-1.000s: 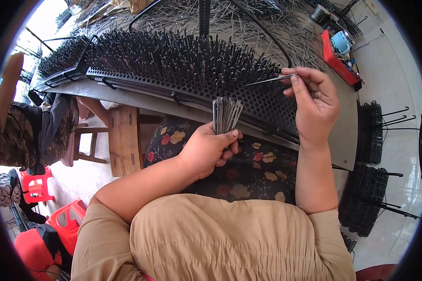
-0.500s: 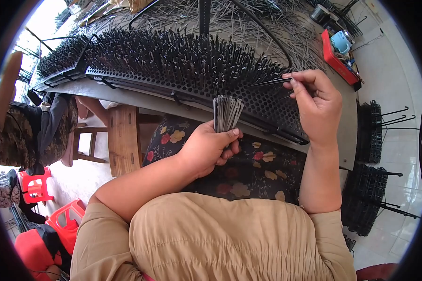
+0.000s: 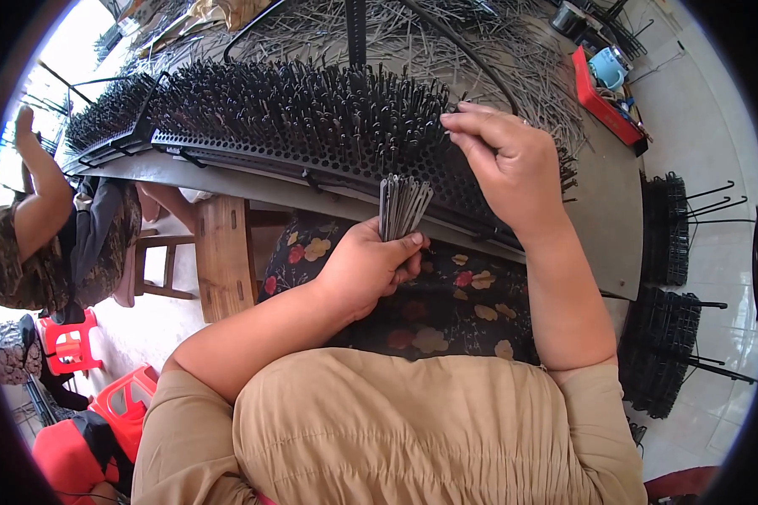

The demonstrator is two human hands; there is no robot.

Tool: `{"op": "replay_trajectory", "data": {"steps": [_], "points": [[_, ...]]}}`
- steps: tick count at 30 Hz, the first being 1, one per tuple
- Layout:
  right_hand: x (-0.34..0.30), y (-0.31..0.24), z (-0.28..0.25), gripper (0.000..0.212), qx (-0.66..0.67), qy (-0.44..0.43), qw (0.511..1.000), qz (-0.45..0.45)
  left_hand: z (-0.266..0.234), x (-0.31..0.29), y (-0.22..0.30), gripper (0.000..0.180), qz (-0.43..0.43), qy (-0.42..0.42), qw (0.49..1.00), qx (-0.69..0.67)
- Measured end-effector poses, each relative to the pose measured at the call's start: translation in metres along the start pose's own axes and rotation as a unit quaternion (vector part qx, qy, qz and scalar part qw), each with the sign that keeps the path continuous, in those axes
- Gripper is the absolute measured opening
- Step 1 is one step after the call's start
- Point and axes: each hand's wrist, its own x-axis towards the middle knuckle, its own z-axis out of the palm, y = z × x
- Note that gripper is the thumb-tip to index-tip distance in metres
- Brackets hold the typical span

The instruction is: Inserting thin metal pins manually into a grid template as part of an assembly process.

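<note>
My left hand [image 3: 379, 265] is closed round a bundle of thin grey metal strips [image 3: 404, 204], whose slotted ends fan upward from the fist. It hovers just in front of a long black perforated rack [image 3: 265, 150]. Crowded upright in the rack's holes are many black hook-ended rods [image 3: 303, 101]. My right hand [image 3: 514, 160] is over the rack's right part, thumb and fingers drawn together beside the rod tops. What its fingertips pinch is hard to make out against the dark rods.
Loose grey strips [image 3: 514, 63] lie heaped on the table behind the rack. A red tray [image 3: 602, 105] with a light blue cup [image 3: 608, 69] sits at the right. Black bundles [image 3: 665, 349] hang beyond the table's right edge. At left are another person's arm [image 3: 46, 185], a wooden stool [image 3: 226, 252] and red stools [image 3: 126, 404].
My right hand has moved left over the rack; the thin black rod seen in its fingers before no longer shows clearly. The left hand stays nearly still. The other person's arm at left has shifted.
</note>
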Motion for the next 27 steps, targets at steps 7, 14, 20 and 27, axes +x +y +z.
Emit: {"op": "replay_trajectory", "data": {"steps": [7, 14, 20, 27], "points": [[-0.005, -0.006, -0.002, 0.019, -0.039, -0.021, 0.999, -0.024, 0.000, 0.000, 0.000, 0.010, -0.004, 0.004, 1.000, 0.001], [-0.004, -0.003, 0.000, 0.026, -0.115, -0.056, 0.987, -0.097, 0.003, 0.002, -0.001, 0.011, 0.006, 0.007, 1.000, 0.013], [-0.014, -0.001, -0.018, 0.022, -0.040, 0.077, 0.993, -0.080, -0.001, -0.002, -0.004, 0.008, 0.037, -0.011, 0.999, -0.008], [-0.044, -0.016, -0.100, 0.023, 0.162, 0.228, 0.959, 0.043, -0.019, -0.051, 0.046, 0.023, 0.434, 0.059, 0.898, -0.042]]}}
